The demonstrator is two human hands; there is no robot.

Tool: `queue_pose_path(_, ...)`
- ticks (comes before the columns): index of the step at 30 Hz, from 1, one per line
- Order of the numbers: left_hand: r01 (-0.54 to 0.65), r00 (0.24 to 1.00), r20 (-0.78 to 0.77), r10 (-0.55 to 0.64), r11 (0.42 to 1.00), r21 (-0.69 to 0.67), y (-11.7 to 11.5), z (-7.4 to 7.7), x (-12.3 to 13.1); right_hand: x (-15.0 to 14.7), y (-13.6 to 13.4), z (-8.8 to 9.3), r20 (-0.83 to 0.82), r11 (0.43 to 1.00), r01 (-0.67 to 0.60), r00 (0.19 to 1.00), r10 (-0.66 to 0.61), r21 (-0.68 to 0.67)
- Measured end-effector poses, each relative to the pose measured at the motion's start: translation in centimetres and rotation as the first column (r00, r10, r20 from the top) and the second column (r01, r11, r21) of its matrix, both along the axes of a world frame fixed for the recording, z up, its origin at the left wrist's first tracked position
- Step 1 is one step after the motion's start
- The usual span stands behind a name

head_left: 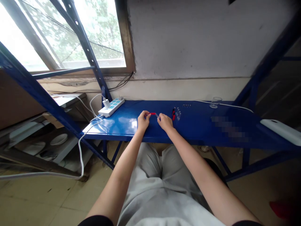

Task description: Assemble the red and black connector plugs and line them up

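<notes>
My left hand (144, 120) is closed, pinching a small, thin red piece (152, 113) over the blue table (122, 125). My right hand (165, 121) is closed on a thin, pale see-through piece (157, 115). The two pieces meet, or nearly meet, end to end between my hands. Their exact kind is too small to tell. Just right of my right hand lie several small red and black pieces (173, 114). Beside these is a group of small transparent parts (178, 113).
A white power strip (111, 107) with a plugged-in charger stands at the table's left end, its cable hanging off the edge. Small metal pieces (187, 106) form a row toward the back. A transparent cup (215, 102) and a white device (281, 130) are at the right.
</notes>
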State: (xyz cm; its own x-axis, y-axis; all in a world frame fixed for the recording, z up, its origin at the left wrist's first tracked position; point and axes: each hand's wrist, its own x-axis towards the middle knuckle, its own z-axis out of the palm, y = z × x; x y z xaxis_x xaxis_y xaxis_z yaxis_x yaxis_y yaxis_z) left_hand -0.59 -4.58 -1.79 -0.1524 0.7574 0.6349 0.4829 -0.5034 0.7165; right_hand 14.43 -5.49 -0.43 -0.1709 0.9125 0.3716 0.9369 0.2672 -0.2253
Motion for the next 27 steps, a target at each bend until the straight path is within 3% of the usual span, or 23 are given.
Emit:
queue_pose_path(5,-0.003,0.998,-0.057,0.006,0.999,0.053,-0.1,0.0,0.0,0.0,0.0,-0.1,0.033,1.0,0.006,0.999,-0.006,-0.016)
queue_pose_path(9,0.024,0.982,-0.188,-0.001,0.993,0.119,-1.1,0.5,0.4,0.0,0.2,-0.4,0.047,1.0,0.0,0.999,0.0,-0.011)
queue_pose_path(16,0.078,0.93,-0.365,-0.034,0.991,0.107,-1.7,0.7,1.0,0.1,0.3,-0.5,0.027,1.0,0.001,1.0,0.0,-0.01)
queue_pose_path(27,0.089,0.929,-0.362,-0.073,0.996,0.026,-1.6,0.9,1.0,0.2,0.6,-0.7,-0.022,0.999,-0.034,0.999,0.034,0.027)
